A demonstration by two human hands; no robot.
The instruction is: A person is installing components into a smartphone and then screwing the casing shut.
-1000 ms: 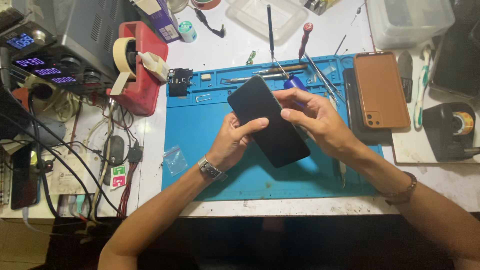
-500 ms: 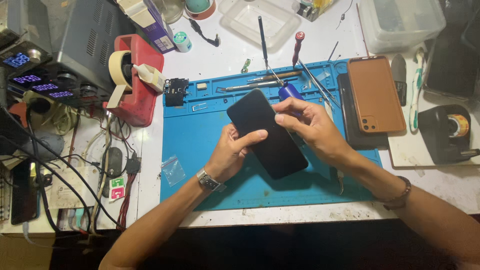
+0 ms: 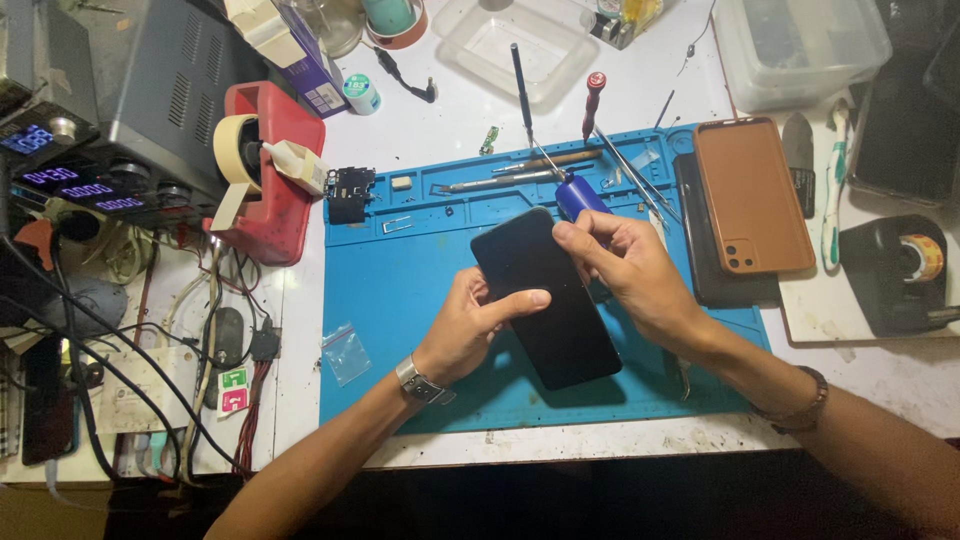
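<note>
A black phone [image 3: 545, 300] with a dark screen is held tilted above the blue work mat [image 3: 400, 330]. My left hand [image 3: 470, 325] grips its left edge, thumb lying across the glass. My right hand [image 3: 630, 275] holds the phone's upper right edge, fingers curled by the top corner. A blue cylindrical object [image 3: 578, 195] sits just behind my right fingers; whether they touch it is unclear. My left wrist wears a watch, my right a bead bracelet.
An orange phone back cover [image 3: 750, 195] lies on a dark slab at the mat's right. Screwdrivers and tweezers [image 3: 520, 180] lie along the mat's top. A red tape dispenser [image 3: 270, 185] stands left, a small plastic bag [image 3: 347, 352] below it. A power supply and cables fill the far left.
Both hands and the phone stay together over the mat. The thumb of my left hand has slid farther across the screen, and my right fingers have closed in on the top corner.
</note>
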